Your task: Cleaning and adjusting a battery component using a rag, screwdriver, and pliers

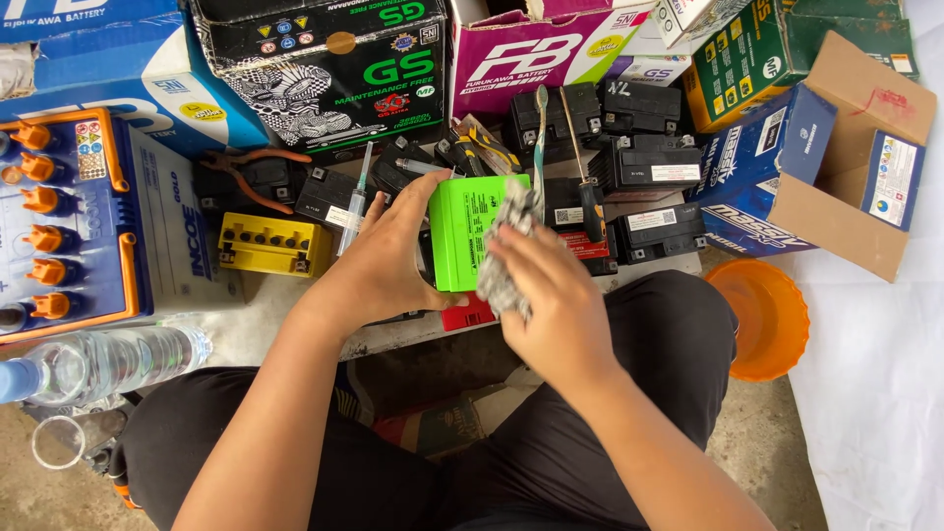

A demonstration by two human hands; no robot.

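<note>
Head view showed the left hand (388, 261) clasping a green battery (470, 231). The right hand (551, 295), its grip closed around a grey rag (506, 246), pressed it against the battery.

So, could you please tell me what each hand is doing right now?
Left hand: closed, holding the green battery.
Right hand: closed on a grey rag, pressed against the battery.

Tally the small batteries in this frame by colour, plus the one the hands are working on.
Green battery, held by the left hand, wiped with a grey rag by the right hand: 1
Yellow battery: 1
Black batteries, clearly separate ones, e.g.: about 6
Total: about 8
</note>
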